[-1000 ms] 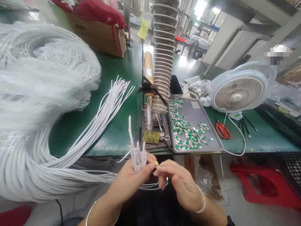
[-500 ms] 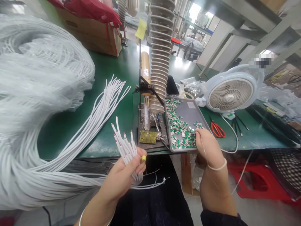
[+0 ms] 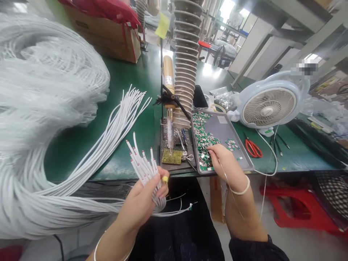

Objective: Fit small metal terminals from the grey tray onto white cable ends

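The person's left hand [image 3: 144,197] angles up from the lower edge, palm turned inward, with thumb and fingers wrapped around a bunch of white cables [image 3: 144,163], whose pinkish-red-tipped ends fan upward in front of the bench [image 3: 130,152]. The right hand [image 3: 228,165] reaches over the near part of the grey tray [image 3: 217,128], wrist bent, thumb and forefinger drawn narrow among small green-and-silver pieces [image 3: 202,137]; whether they grip one cannot be told. A sticker on the soldering iron [image 3: 168,72] and a green label on the fan [image 3: 269,108] carry illegible print.
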`<state>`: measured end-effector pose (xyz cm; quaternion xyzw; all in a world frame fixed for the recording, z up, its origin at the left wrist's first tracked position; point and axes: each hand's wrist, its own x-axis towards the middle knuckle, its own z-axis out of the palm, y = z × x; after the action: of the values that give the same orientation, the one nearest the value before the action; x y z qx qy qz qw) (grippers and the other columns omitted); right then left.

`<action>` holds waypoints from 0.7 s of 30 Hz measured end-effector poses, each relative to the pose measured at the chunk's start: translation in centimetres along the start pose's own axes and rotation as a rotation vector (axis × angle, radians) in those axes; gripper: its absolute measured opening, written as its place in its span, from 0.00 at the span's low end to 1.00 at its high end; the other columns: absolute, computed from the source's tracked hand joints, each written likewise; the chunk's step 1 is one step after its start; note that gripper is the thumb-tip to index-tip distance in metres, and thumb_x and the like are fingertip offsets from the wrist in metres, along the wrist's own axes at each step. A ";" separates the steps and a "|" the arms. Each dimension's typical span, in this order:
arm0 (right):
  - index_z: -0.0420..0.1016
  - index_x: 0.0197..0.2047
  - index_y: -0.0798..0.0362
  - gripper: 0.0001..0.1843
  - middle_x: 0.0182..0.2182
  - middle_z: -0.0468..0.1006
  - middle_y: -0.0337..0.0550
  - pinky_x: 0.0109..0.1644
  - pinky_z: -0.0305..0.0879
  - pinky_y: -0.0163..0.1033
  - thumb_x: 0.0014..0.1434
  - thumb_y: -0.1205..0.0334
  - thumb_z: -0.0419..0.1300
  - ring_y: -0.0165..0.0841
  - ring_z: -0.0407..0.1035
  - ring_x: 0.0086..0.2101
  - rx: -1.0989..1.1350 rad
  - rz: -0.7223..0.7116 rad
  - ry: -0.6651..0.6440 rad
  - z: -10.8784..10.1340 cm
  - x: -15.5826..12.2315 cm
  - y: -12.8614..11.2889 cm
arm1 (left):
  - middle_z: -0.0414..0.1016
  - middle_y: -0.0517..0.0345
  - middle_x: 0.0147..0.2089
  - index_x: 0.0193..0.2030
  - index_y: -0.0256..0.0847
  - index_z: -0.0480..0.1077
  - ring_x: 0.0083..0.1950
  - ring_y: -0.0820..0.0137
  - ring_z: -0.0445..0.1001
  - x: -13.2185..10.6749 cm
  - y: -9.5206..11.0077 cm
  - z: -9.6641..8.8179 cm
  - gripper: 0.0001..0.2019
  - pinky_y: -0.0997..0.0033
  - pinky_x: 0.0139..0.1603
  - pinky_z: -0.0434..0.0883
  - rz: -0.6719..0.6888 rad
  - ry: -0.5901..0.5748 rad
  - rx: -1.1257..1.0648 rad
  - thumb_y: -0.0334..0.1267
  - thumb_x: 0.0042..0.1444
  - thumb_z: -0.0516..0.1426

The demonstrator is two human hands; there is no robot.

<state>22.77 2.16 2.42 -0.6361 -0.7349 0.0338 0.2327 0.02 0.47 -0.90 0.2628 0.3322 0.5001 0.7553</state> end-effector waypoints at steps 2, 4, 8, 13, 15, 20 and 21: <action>0.71 0.37 0.54 0.12 0.32 0.74 0.47 0.40 0.64 0.41 0.61 0.67 0.46 0.36 0.68 0.35 0.003 0.011 0.056 -0.1 0.0 -0.1 | 0.67 0.62 0.30 0.33 0.39 0.69 0.20 0.82 0.57 0.0 0.1 0.2 0.06 0.75 0.22 0.55 0.009 0.009 -0.009 0.37 0.49 0.61; 0.70 0.37 0.54 0.11 0.32 0.73 0.47 0.40 0.64 0.41 0.60 0.67 0.47 0.36 0.68 0.35 0.015 0.008 0.101 -0.2 0.1 -0.4 | 0.68 0.61 0.31 0.33 0.38 0.69 0.20 0.82 0.57 0.0 0.2 0.5 0.07 0.75 0.21 0.55 0.019 0.026 0.012 0.37 0.48 0.61; 0.69 0.35 0.53 0.09 0.32 0.73 0.46 0.39 0.63 0.39 0.59 0.69 0.49 0.35 0.67 0.34 0.029 -0.044 0.053 0.0 0.4 -1.1 | 0.65 0.63 0.24 0.33 0.35 0.69 0.20 0.81 0.56 0.1 0.5 1.2 0.11 0.75 0.21 0.54 0.012 0.044 0.080 0.40 0.47 0.62; 0.70 0.32 0.53 0.07 0.31 0.72 0.45 0.39 0.62 0.39 0.57 0.70 0.51 0.36 0.66 0.35 -0.104 -0.028 -0.085 0.5 1.2 -1.5 | 0.58 0.69 0.16 0.34 0.35 0.67 0.19 0.80 0.54 0.3 0.6 1.5 0.13 0.76 0.21 0.52 -0.002 0.046 0.115 0.41 0.47 0.62; 0.70 0.31 0.53 0.08 0.31 0.73 0.46 0.38 0.62 0.39 0.56 0.70 0.51 0.37 0.66 0.35 -0.171 0.000 -0.124 0.7 1.6 -1.4 | 0.58 0.70 0.15 0.35 0.35 0.67 0.18 0.80 0.54 0.2 0.6 1.5 0.12 0.76 0.21 0.51 -0.003 0.046 0.118 0.40 0.48 0.62; 0.70 0.31 0.54 0.10 0.29 0.73 0.47 0.37 0.61 0.38 0.57 0.72 0.49 0.36 0.66 0.33 -0.253 -0.010 -0.096 1.2 1.7 -1.3 | 0.57 0.71 0.14 0.35 0.34 0.66 0.17 0.81 0.54 0.1 0.4 1.4 0.12 0.77 0.20 0.51 0.000 0.075 0.107 0.39 0.48 0.61; 0.70 0.31 0.54 0.09 0.29 0.73 0.47 0.37 0.61 0.39 0.57 0.72 0.49 0.36 0.66 0.33 -0.245 -0.040 -0.061 1.2 1.6 -1.3 | 0.57 0.71 0.14 0.35 0.35 0.65 0.17 0.81 0.54 0.1 0.4 1.4 0.12 0.77 0.20 0.50 0.000 0.080 0.101 0.39 0.48 0.62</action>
<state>21.02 3.73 2.25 -0.6437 -0.7527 -0.0414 0.1316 0.90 0.65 0.28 0.2803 0.3870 0.4929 0.7271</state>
